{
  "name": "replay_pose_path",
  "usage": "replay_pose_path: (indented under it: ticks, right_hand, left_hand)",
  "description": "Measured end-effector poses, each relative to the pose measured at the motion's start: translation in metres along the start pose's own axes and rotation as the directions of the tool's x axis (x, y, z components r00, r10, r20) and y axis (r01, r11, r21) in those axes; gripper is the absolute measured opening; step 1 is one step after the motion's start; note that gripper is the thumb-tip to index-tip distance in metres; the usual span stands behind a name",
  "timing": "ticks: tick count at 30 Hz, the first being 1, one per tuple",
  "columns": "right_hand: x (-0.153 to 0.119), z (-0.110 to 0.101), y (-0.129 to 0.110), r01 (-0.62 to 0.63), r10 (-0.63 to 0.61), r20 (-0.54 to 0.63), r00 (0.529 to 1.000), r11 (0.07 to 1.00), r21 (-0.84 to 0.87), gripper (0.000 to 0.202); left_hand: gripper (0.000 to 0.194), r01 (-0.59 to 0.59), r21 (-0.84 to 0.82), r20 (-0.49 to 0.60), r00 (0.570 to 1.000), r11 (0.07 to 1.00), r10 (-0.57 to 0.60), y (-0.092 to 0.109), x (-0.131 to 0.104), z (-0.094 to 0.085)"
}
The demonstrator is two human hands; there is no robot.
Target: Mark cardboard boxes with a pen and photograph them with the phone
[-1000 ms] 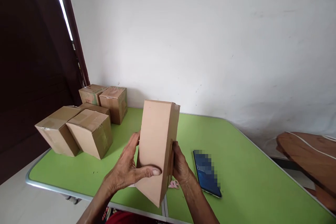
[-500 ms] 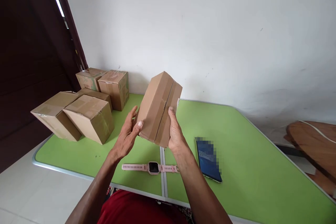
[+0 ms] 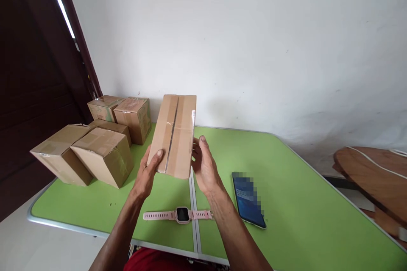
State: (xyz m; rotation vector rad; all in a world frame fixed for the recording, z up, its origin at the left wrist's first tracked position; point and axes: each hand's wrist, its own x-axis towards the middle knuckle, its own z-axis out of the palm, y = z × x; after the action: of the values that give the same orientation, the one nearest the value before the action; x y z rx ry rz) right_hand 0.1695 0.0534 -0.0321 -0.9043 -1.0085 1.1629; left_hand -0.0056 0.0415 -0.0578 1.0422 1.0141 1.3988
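Note:
A small cardboard box [image 3: 182, 135], its taped seam facing me, is held up above the table, tilted. My left hand [image 3: 148, 172] grips its lower left corner, thumb on the front face and fingers mostly hidden behind. Beside the box's right edge is my right hand [image 3: 205, 167], thumb raised and fingers apart; I cannot tell whether its fingertips touch the box. Below the hands, a pink smartwatch [image 3: 182, 215] lies flat with its strap stretched out.
Several taped cardboard boxes [image 3: 103, 148] stand at the left of the green table [image 3: 286, 190]. A phone [image 3: 249, 203] lies right of the watch. Behind rises a white wall [image 3: 254, 51]. A brown wooden surface [image 3: 375, 165] with a white cable is at the far right.
The box has turned, bringing its seamed face toward me, and shifted left. My left hand has closed on its corner, while my right hand has come off the front face.

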Motion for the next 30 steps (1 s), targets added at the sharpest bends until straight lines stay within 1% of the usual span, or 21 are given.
replay_pose_path:
  ticks: [2, 3, 5, 8, 9, 11, 13, 16, 19, 21, 24, 26, 28, 29, 30]
  right_hand:
    - [-0.003, -0.001, -0.006, -0.009, 0.010, -0.001, 1.000, 0.999, 0.050, 0.065]
    - [-0.003, -0.002, -0.009, -0.021, 0.022, -0.007, 1.000, 0.996, 0.082, 0.065]
    - [-0.002, -0.005, -0.013, -0.008, 0.008, -0.002, 1.000, 0.994, 0.108, 0.064]
    - [-0.002, -0.006, -0.015, 0.020, -0.020, -0.008, 1.000, 0.994, 0.107, 0.059]
    - [-0.002, -0.006, -0.016, 0.033, -0.033, -0.006, 0.999, 0.995, 0.090, 0.057]
    - [-0.004, -0.005, -0.016, 0.062, -0.062, 0.003, 0.998, 0.998, 0.033, 0.053]
    - [-0.007, -0.004, -0.018, 0.096, -0.095, 0.013, 0.995, 0.995, -0.024, 0.053]
    - [-0.009, -0.004, -0.024, 0.163, -0.163, 0.018, 0.987, 0.985, -0.062, 0.061]
    - [-0.004, -0.006, -0.034, 0.213, -0.219, -0.058, 0.974, 0.973, -0.083, 0.086]
    - [0.001, -0.008, -0.042, 0.210, -0.218, -0.106, 0.970, 0.974, -0.085, 0.091]
    - [0.007, -0.010, -0.048, 0.191, -0.192, -0.118, 0.974, 0.981, -0.021, 0.083]
    - [0.007, -0.014, -0.047, 0.143, -0.129, -0.159, 0.979, 0.987, 0.078, 0.073]
    - [0.005, -0.023, -0.043, 0.043, -0.011, -0.180, 0.984, 0.984, 0.175, 0.059]
    - [0.003, -0.028, -0.042, 0.005, 0.024, -0.158, 0.987, 0.983, 0.183, 0.055]
    - [0.001, -0.033, -0.041, -0.012, 0.032, -0.123, 0.992, 0.987, 0.162, 0.053]
  left_hand:
    - [0.075, 0.016, -0.162, 0.001, 1.000, 0.987, -0.016, -0.005, 0.002, -0.005]
    - [0.076, 0.019, -0.206, 0.005, 1.000, 0.978, -0.019, -0.007, 0.002, -0.007]
    - [0.076, 0.024, -0.248, 0.000, 1.000, 0.969, -0.025, -0.008, 0.002, -0.010]
    - [0.072, 0.026, -0.265, -0.023, 0.999, 0.964, -0.033, -0.008, -0.002, -0.014]
    - [0.070, 0.028, -0.265, -0.015, 0.999, 0.964, -0.033, -0.008, -0.003, -0.015]
    - [0.069, 0.045, -0.254, 0.024, 0.999, 0.966, -0.040, -0.010, -0.006, -0.017]
    - [0.073, 0.070, -0.234, 0.076, 0.996, 0.970, -0.054, -0.013, -0.009, -0.020]
    - [0.077, 0.064, -0.189, 0.116, 0.992, 0.980, -0.042, -0.017, -0.012, -0.026]
    - [0.076, -0.025, -0.099, 0.115, 0.993, 0.995, 0.036, -0.014, -0.016, -0.030]
    - [0.075, -0.094, 0.008, 0.114, 0.989, 0.995, 0.093, -0.005, -0.021, -0.029]
    - [0.077, -0.184, 0.226, 0.102, 0.981, 0.957, 0.165, 0.011, -0.032, -0.022]
    - [0.083, -0.277, 0.335, 0.146, 0.959, 0.901, 0.241, 0.020, -0.042, -0.014]
    - [0.094, -0.396, 0.358, 0.259, 0.912, 0.846, 0.317, 0.026, -0.053, -0.007]
    - [0.101, -0.442, 0.336, 0.314, 0.885, 0.831, 0.344, 0.027, -0.056, -0.005]
    - [0.108, -0.469, 0.301, 0.356, 0.863, 0.830, 0.359, 0.028, -0.058, -0.004]
